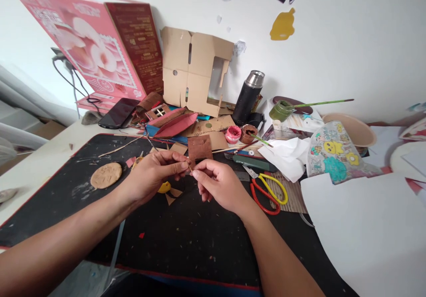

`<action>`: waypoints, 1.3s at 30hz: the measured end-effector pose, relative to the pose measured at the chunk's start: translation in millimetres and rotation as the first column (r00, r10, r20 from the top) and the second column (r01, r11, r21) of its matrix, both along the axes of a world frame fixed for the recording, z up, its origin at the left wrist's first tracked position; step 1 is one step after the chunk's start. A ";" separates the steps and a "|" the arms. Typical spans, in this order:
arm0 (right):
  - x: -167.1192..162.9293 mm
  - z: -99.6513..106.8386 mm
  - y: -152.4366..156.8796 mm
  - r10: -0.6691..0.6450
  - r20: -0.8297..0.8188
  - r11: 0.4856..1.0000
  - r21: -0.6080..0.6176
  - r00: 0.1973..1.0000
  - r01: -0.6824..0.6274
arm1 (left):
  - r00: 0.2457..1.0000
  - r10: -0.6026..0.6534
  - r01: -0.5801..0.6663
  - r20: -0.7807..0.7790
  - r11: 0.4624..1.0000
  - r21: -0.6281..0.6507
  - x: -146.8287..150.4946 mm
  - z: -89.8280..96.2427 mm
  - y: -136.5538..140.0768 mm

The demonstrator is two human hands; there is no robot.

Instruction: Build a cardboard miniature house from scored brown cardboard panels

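My left hand (156, 170) and my right hand (218, 181) meet above the black mat (186, 239). Thumb and fingers of both are pinched on a small, thin brown strip (191, 168), mostly hidden by the fingertips. Just behind it lies a brown painted cardboard piece (199, 145). Under my left hand show a yellow piece (164, 187) and cardboard scraps (174, 196). Right of my right hand lie scissors (272, 195) with red and yellow handles, and a dark green cutter (253, 162).
A round tan disc (105, 175) lies on the mat's left. Behind stand paint jars (233, 134), a black thermos (246, 97), a cardboard sheet (196, 66) and a pink box (93, 53). A phone (118, 113) lies at back left, white paper (366, 226) at right.
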State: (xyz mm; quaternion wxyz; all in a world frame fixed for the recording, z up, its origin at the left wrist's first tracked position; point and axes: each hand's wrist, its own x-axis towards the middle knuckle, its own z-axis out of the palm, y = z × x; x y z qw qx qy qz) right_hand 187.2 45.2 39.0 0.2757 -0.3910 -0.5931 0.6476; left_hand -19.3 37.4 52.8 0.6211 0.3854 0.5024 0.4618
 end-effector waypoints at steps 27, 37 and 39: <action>-0.2 -3.2 -0.3 0.004 0.026 0.997 0.071 1.000 -0.006 | 0.965 -0.067 0.090 -0.252 0.993 0.080 0.7 3.8 -0.9; 0.4 -7.1 0.8 -0.001 0.037 0.997 0.073 0.999 -0.001 | 0.969 -0.029 0.052 -0.244 0.995 0.088 4.4 -2.3 -0.8; 0.2 -6.9 0.8 -0.005 0.038 0.998 0.067 0.999 0.002 | 0.967 -0.030 0.057 -0.253 0.993 0.102 3.0 -4.5 -1.4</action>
